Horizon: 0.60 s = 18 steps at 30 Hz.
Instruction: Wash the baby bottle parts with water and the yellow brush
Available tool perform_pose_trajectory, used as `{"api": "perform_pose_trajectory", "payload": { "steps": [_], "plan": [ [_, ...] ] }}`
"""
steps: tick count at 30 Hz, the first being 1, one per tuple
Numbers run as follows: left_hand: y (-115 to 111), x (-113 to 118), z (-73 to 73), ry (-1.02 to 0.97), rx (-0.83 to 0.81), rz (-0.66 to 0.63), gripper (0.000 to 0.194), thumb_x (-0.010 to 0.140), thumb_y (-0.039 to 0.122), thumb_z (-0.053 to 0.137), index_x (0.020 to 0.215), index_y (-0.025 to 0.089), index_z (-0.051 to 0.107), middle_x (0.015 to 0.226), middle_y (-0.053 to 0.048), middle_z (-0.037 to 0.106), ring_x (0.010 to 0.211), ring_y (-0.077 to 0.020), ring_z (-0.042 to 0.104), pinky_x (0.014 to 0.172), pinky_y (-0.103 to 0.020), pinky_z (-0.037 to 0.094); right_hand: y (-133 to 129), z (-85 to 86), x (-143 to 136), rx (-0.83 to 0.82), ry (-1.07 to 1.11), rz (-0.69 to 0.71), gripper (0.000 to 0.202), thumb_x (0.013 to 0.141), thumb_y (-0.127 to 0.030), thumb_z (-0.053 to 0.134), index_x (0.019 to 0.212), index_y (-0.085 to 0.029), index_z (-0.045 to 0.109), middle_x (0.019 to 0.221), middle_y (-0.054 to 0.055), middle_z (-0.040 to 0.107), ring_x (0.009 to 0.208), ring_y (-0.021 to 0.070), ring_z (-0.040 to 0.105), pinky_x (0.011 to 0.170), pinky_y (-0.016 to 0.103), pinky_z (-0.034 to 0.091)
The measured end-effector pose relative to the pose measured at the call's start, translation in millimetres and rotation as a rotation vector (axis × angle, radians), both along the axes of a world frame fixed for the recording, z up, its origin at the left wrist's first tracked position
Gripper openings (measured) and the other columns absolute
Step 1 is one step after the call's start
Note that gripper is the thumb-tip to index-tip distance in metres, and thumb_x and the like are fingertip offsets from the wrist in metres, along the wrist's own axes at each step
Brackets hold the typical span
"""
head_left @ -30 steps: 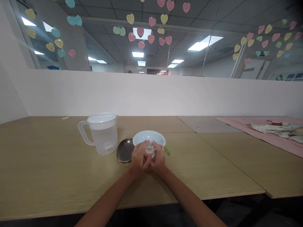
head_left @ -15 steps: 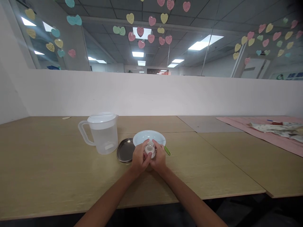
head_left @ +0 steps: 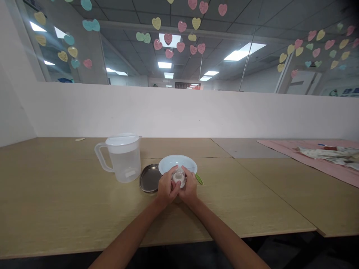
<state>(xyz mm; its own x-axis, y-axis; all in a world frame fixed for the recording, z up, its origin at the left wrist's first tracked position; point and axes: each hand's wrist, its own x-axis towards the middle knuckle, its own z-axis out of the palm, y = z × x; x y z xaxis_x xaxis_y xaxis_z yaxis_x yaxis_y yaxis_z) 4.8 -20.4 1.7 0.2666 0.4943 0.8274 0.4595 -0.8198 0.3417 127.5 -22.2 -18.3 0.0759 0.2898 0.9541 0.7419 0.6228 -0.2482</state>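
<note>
Both hands are cupped around a small clear plastic container with a white cap (head_left: pixel 178 177), held just above the wooden table (head_left: pixel 70 209) at the near rim of the white round bowl (head_left: pixel 177 163); looks like the cap-working step. Left hand (head_left: pixel 166 186) and right hand (head_left: pixel 189 186) are closed on it, forearms converging, fingertips meeting on top. Next move likely needs a firm counter-grip and twist, container kept upright.
</note>
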Motion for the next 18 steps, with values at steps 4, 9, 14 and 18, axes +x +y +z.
{"api": "perform_pose_trajectory", "payload": {
  "steps": [4,9,14,18],
  "plan": [
    [0.7,0.1,-0.1,-0.009,0.009,0.003,0.046,0.084,0.032,0.043,0.126,0.015,0.043,0.116,-0.013,0.060,0.101,-0.0211,0.059,0.086,-0.034,0.047,-1.0,0.8,-1.4,0.022,0.014,0.001,0.060,0.078,-0.042,0.056,0.129,-0.016,0.039,0.099,0.012,0.061,0.083,0.0238,0.059,0.070,0.040,0.048],
    [1.5,-0.1,-1.0,-0.021,0.023,-0.004,0.045,0.084,0.032,0.044,0.125,0.014,0.045,0.115,-0.013,0.060,0.101,-0.0210,0.059,0.085,-0.034,0.047,-0.6,-0.1,-1.7,-0.002,0.021,-0.008,0.058,0.078,-0.044,0.055,0.127,-0.016,0.041,0.097,0.012,0.061,0.080,0.0232,0.059,0.070,0.040,0.048],
    [3.5,-0.3,-3.3,-0.020,0.013,-0.003,0.045,0.083,0.033,0.044,0.124,0.013,0.046,0.115,-0.013,0.061,0.100,-0.0211,0.059,0.085,-0.034,0.047,0.3,-1.4,-1.2,-0.013,0.029,-0.010,0.057,0.078,-0.046,0.054,0.124,-0.015,0.043,0.091,0.011,0.061,0.075,0.0224,0.058,0.065,0.039,0.048],
    [4.4,-0.3,-4.4,-0.018,0.003,0.002,0.046,0.083,0.033,0.044,0.124,0.013,0.046,0.115,-0.013,0.060,0.100,-0.0218,0.059,0.085,-0.035,0.047,1.7,-2.7,-0.8,-0.015,0.023,-0.021,0.058,0.078,-0.047,0.053,0.125,-0.015,0.042,0.091,0.011,0.061,0.074,0.0223,0.058,0.064,0.039,0.048]
  ]
}}
